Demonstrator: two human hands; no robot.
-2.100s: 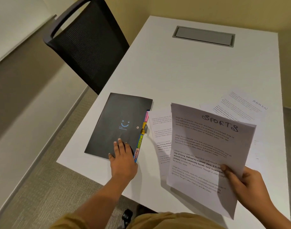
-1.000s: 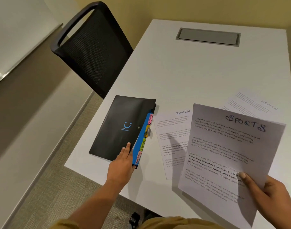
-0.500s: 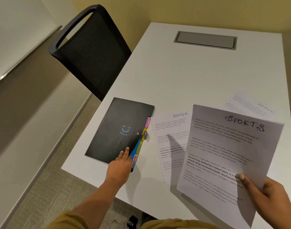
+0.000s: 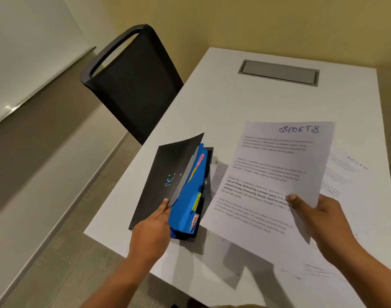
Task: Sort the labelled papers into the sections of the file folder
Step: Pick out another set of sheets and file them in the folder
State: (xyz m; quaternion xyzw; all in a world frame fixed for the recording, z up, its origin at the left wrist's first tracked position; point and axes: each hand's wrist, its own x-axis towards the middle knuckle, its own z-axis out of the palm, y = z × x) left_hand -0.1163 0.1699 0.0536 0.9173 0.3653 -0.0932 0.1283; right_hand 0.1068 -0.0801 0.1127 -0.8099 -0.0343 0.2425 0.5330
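Observation:
A black file folder (image 4: 161, 176) with a blue smiley lies near the table's left front corner. My left hand (image 4: 153, 227) pinches the front cover's lower right edge and holds it lifted, baring blue dividers (image 4: 185, 203) with pink and yellow tabs. My right hand (image 4: 319, 221) grips a printed sheet headed SPORTS (image 4: 276, 174), held above the table just right of the folder. A sheet headed ADMIN (image 4: 354, 172) lies flat on the table to the right, and other sheets are mostly hidden under the SPORTS sheet.
The white table (image 4: 245, 103) has a grey cable hatch (image 4: 279, 73) at its far end. A black mesh chair (image 4: 132, 83) stands against the table's left side. More paper (image 4: 323, 272) lies at the near right edge.
My left hand has lifted the folder's front cover, exposing the blue dividers. The SPORTS sheet has moved left, closer to the folder, now covering the ADMIN sheet that lay beside it.

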